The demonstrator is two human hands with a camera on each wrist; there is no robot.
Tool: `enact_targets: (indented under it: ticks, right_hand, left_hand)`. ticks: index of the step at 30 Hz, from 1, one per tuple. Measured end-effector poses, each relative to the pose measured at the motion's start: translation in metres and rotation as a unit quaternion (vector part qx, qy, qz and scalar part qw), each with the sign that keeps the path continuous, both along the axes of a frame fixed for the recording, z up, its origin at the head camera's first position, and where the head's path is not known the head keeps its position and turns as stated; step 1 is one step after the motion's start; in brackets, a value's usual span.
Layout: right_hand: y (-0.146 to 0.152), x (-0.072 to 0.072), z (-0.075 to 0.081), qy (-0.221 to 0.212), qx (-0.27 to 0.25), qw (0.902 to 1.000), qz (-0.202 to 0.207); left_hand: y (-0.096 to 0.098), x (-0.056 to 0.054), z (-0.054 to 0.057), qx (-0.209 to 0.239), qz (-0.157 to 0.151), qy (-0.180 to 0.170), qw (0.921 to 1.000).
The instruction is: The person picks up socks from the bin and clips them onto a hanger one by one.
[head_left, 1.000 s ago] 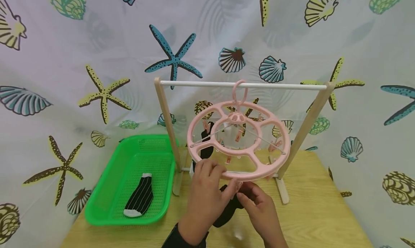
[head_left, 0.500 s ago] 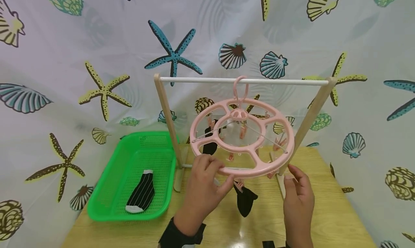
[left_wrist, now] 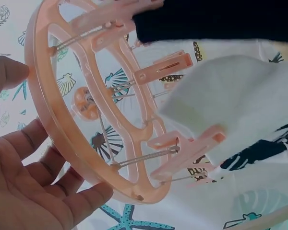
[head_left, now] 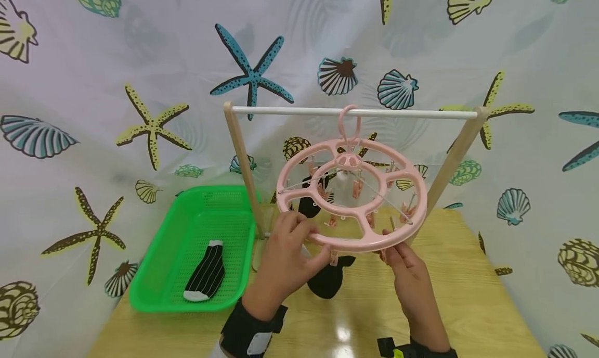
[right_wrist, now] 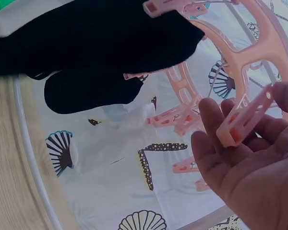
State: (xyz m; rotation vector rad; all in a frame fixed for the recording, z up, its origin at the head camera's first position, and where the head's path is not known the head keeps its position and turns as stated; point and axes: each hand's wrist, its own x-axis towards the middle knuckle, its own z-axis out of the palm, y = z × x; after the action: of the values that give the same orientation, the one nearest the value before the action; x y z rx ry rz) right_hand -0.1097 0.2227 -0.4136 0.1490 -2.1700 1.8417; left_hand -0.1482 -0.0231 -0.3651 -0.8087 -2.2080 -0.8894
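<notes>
A round pink drying hanger (head_left: 369,241) with dangling clothespins hangs by its hook. My left hand (head_left: 283,256) grips its front-left rim, thumb underneath. At the front-right rim, my right hand (head_left: 412,280) holds one pink clothespin (right_wrist: 242,122) between thumb and fingers; nothing is clipped in it. A black sock (head_left: 326,282) hangs from the front clothespin, between my hands. Farther back on the left, another black sock (head_left: 309,207) shows through the ring. A white sock with a dark pattern (left_wrist: 230,91) hangs from a clothespin in the left wrist view.
The hanger's hook is over the white bar (head_left: 290,111) of a wooden-legged rack. To the left, a green basket (head_left: 187,308) holds a black-and-white striped sock (head_left: 206,272). A shell-print curtain (head_left: 164,61) stands behind the wooden table (head_left: 468,295).
My right hand has left the front black sock, which now hangs by its clothespin, and moved right to take another clothespin. My left hand keeps its grip on the rim.
</notes>
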Motion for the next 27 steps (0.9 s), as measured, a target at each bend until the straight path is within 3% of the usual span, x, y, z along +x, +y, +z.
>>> enact_targets:
  ticks: [11, 27]
  right_hand:
    - [0.0, 0.007, 0.004, -0.014, 0.07, 0.9969, -0.034]
    - [-0.005, 0.013, -0.004, -0.01, -0.052, 0.9964, 0.066]
  left_hand:
    - [-0.011, -0.01, -0.001, -0.035, -0.004, 0.024, 0.9991]
    - [-0.027, -0.021, 0.0, -0.053, -0.047, 0.036, 0.9968]
